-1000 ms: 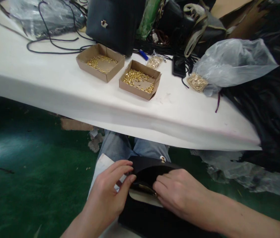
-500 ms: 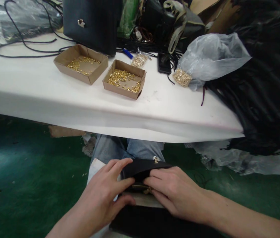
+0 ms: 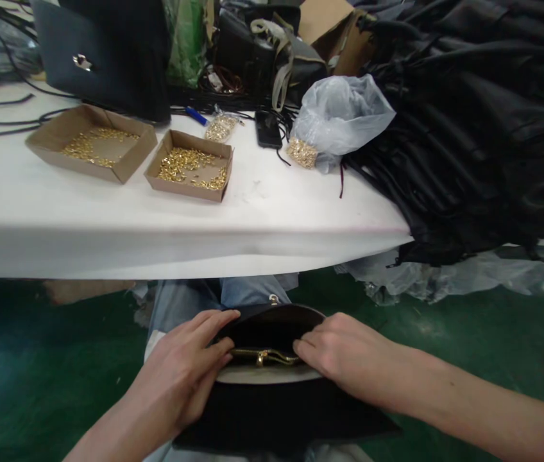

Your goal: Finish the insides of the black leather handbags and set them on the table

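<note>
A black handbag (image 3: pixel 272 410) lies across my lap, its mouth spread wide. Inside it a gold zipper with a gold pull (image 3: pixel 261 358) runs across, above a pale lining strip. My left hand (image 3: pixel 183 366) grips the bag's left side, fingers curled over the rim and thumb underneath. On the opposite side, my right hand (image 3: pixel 344 353) is closed around the bag's right edge, fingertips just inside the opening. A small metal clasp (image 3: pixel 274 299) shows on the far rim. The bag's deep interior is dark.
On the white table (image 3: pixel 272 237) stand two cardboard trays (image 3: pixel 130 163) of small gold metal pieces. Behind are a black bag (image 3: pixel 103 70), a phone (image 3: pixel 267 130) and a clear plastic bag (image 3: pixel 339 115) with gold pieces. Black material (image 3: pixel 469 147) heaps over the right end.
My right hand has moved from the zipper pull to the bag's right edge. The mouth is wider, exposing the zipper. My view has turned right, shifting the table things left.
</note>
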`<state>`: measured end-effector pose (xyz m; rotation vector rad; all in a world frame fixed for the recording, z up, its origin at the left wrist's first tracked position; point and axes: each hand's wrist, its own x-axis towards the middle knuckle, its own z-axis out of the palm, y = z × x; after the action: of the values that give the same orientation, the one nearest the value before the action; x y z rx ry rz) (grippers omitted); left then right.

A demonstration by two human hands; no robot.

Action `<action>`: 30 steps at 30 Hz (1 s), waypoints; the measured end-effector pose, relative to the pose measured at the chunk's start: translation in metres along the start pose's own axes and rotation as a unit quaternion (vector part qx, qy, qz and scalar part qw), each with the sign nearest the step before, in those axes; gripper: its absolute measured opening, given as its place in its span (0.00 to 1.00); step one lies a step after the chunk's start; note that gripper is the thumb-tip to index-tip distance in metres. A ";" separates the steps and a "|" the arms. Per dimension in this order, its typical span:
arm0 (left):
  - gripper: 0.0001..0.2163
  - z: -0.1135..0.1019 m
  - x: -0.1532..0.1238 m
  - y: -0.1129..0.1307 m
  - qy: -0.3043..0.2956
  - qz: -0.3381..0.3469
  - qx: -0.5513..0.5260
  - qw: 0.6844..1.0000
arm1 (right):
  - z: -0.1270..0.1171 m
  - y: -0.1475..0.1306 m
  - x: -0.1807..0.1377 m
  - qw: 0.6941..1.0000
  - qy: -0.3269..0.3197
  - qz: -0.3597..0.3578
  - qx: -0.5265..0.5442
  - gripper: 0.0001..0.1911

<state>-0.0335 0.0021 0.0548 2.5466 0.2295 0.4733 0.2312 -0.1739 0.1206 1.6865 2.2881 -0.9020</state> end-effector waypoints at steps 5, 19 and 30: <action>0.12 -0.006 -0.001 -0.016 -0.003 0.001 -0.013 1.000 | -0.029 0.007 -0.013 0.980 0.112 0.019 0.161 0.14; 0.09 0.009 -0.012 -0.043 0.020 -0.034 -0.083 0.996 | 0.001 -0.017 -0.077 0.955 0.100 0.205 0.191 0.45; 0.19 -0.019 0.023 -0.045 -0.113 -0.167 -0.247 0.948 | 0.022 0.033 -0.040 0.930 0.272 0.103 0.223 0.21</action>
<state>-0.0220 0.0545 0.0526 1.9957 0.3948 0.0865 0.2705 -0.2126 0.1096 2.6016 2.2498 -1.0732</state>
